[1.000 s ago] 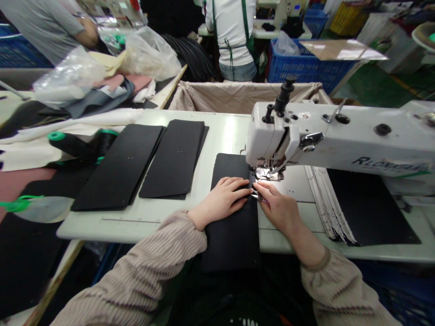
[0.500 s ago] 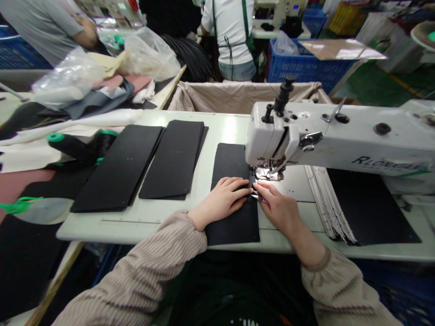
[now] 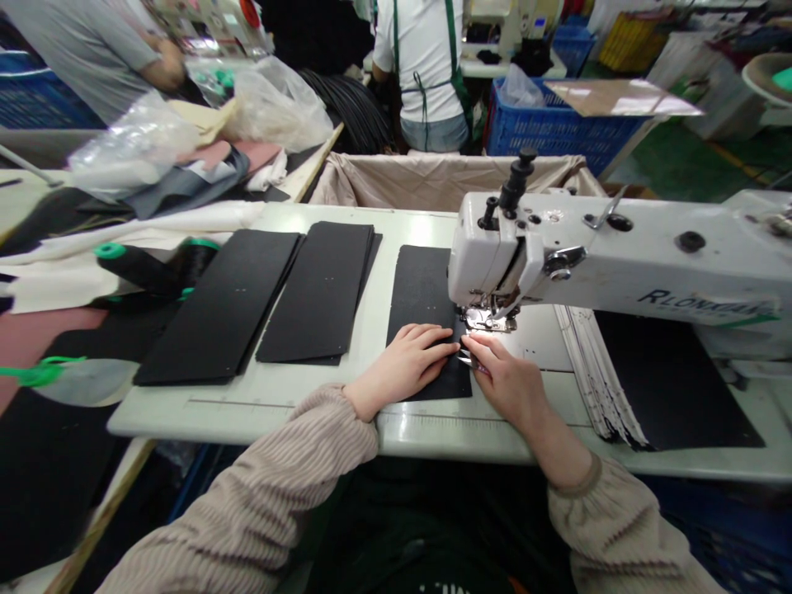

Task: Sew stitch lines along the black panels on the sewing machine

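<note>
Plainly, in the head view, we have our left hand laid palm-down on a black panel, its fingers slightly apart. Our right hand meets the panel's right edge with its fingertips gathered together; its fingers are closed around a small metal tool, mostly hidden, whose pointed tips stick out toward the left fingers. Whether the right fingers also pinch the panel, we cannot tell. The panel lies flat on the worktop, under the left fingers and stretching beyond them, its right edge near the presser foot of the sewing machine, just ahead of the right fingers. Left of the left fingers we see a nearer black stack and a farther black stack. Right of the right fingers lies a pale-edged pile.
</note>
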Motion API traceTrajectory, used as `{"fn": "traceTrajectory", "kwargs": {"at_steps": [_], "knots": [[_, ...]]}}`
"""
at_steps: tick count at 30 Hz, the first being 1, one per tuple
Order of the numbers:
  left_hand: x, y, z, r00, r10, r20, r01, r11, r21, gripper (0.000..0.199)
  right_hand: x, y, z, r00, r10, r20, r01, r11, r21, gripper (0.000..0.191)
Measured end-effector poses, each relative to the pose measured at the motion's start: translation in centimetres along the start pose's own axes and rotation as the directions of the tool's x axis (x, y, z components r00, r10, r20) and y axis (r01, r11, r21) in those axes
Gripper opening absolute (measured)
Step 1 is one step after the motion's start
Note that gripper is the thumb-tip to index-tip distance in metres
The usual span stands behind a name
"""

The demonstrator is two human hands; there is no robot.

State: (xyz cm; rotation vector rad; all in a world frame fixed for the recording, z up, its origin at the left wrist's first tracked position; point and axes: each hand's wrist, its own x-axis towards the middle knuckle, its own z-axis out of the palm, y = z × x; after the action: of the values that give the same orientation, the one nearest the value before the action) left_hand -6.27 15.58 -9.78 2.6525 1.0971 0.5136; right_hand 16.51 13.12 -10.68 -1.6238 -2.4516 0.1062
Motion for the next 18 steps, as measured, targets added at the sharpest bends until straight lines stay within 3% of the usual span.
{"fn": "traceTrajectory", "kwargs": {"at_steps": [18], "knots": [[-0.04, -0.13, 0.36, 0.999, -0.037, -0.035, 0.037, 0.999, -0.008, 0.035, -0.03, 0.10, -0.02, 1.000, 0.006, -0.006, -0.006, 1.000, 0.000, 0.047]]}}
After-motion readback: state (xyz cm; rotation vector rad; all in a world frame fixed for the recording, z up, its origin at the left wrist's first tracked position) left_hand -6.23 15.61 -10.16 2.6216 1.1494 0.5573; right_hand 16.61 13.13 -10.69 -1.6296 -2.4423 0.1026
